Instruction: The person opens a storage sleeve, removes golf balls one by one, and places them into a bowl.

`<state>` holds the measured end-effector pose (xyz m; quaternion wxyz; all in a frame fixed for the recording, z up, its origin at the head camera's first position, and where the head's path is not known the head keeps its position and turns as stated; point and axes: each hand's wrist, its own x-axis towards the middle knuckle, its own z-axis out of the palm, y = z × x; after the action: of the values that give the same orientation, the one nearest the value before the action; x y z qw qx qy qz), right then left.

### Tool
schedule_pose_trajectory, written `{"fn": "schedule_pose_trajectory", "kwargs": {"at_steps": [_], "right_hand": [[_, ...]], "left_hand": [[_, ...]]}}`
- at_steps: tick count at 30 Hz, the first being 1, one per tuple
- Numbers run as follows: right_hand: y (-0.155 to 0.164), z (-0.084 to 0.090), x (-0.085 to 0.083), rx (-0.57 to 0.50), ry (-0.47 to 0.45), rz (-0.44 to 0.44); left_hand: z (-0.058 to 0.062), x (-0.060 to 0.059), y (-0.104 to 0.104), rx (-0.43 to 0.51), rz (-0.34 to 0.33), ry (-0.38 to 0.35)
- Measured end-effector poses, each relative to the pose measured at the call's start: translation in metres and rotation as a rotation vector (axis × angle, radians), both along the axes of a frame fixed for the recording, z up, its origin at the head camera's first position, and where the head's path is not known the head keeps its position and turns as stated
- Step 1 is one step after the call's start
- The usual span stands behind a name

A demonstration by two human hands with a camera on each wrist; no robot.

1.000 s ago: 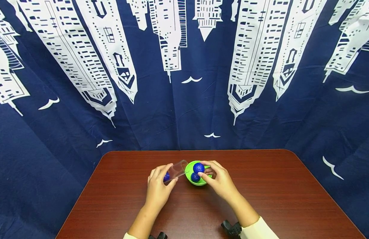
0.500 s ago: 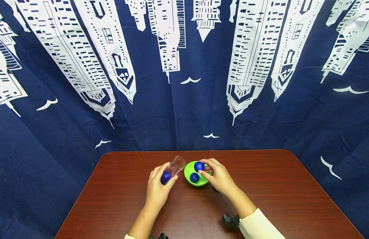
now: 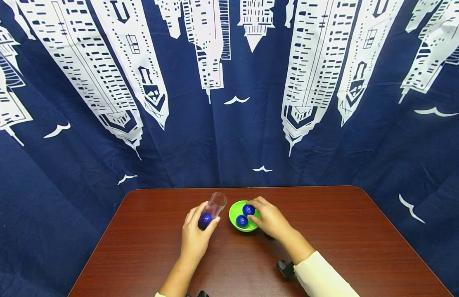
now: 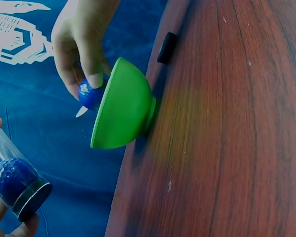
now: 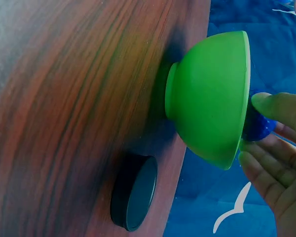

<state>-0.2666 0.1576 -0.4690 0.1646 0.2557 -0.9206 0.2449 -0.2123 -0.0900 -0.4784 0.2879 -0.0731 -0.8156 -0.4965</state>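
My left hand (image 3: 194, 233) grips a clear plastic tube (image 3: 217, 201), tilted with its open end up and away. One dimpled blue golf ball (image 4: 14, 180) sits inside, at the tube's black-capped bottom end. My right hand (image 3: 269, 218) pinches a second blue golf ball (image 3: 248, 210) between thumb and fingers. That ball is at the mouth of a green bowl (image 5: 212, 98), partly below the rim in both wrist views. Another blue golf ball (image 3: 242, 221) lies in the bowl, seen only in the head view.
The bowl stands on a brown wood-grain table (image 3: 147, 239). A round black lid (image 5: 134, 192) lies beside it, near my right hand and mostly hidden in the head view. Behind the table hangs a navy cloth (image 3: 196, 165) with white building prints.
The tube has swung more upright and a little to the left, away from the bowl. My right hand has lowered its golf ball slightly into the bowl.
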Motion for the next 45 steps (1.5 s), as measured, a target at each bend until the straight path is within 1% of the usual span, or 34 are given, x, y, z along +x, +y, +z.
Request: {"fn": "schedule_pose_trajectory", "kwargs": {"at_steps": [2, 7, 13, 19, 23, 30, 36, 45], "right_hand": [[-0.0006, -0.0003, -0.0008, 0.053, 0.032, 0.013], [-0.0026, -0.0005, -0.0027, 0.133, 0.086, 0.023], [-0.0032, -0.0015, -0.0041, 0.199, 0.082, -0.003], [-0.0032, -0.0019, -0.0051, 0.270, 0.094, -0.006], [-0.0046, 0.0001, -0.0062, 0.310, 0.075, -0.007], [-0.0072, 0.0040, -0.0080, 0.329, -0.005, -0.022], [-0.0068, 0.0023, -0.0091, 0.329, -0.001, -0.023], [-0.0074, 0.0015, -0.0078, 0.292, -0.038, -0.037]], "left_hand": [[0.0000, 0.0002, 0.0000, 0.001, 0.001, 0.001], [-0.0010, 0.0003, -0.0004, -0.003, -0.001, 0.004], [-0.0013, 0.0008, -0.0007, 0.005, -0.011, 0.002], [-0.0013, 0.0012, -0.0011, 0.013, -0.013, -0.003], [-0.0006, 0.0023, -0.0009, 0.018, -0.024, -0.016], [-0.0011, 0.0023, 0.0007, 0.017, -0.037, -0.026], [-0.0026, 0.0021, 0.0026, 0.019, -0.045, -0.025], [-0.0035, 0.0032, 0.0039, 0.009, -0.045, -0.026]]}}
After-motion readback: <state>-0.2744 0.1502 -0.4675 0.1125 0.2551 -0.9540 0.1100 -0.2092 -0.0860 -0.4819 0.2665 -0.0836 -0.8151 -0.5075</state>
